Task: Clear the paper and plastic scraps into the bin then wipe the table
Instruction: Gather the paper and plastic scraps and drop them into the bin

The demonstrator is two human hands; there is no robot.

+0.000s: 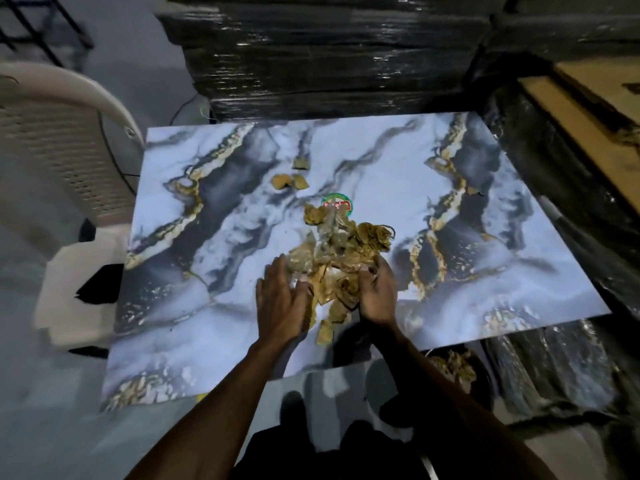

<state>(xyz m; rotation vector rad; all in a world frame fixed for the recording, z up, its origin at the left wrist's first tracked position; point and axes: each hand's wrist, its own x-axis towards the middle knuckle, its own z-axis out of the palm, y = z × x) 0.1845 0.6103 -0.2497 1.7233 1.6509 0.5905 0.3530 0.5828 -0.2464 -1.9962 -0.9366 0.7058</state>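
Note:
A heap of brown paper and clear plastic scraps (341, 252) lies in the middle of the marble-patterned table (194, 341). My left hand (282, 299) rests flat against the heap's left side, fingers spread. My right hand (375, 289) cups the heap's right side, fingers curled into the scraps. A few loose brown scraps (289, 181) lie apart further back. A round red and green sticker (337, 202) shows behind the heap. Below the table's near edge stands a dark bin (457, 370) holding brown scraps.
A beige plastic chair (59, 140) stands at the left. Black plastic-wrapped stacks (329, 57) rise behind the table and along its right side. Cardboard sheets (588, 109) lie at the far right.

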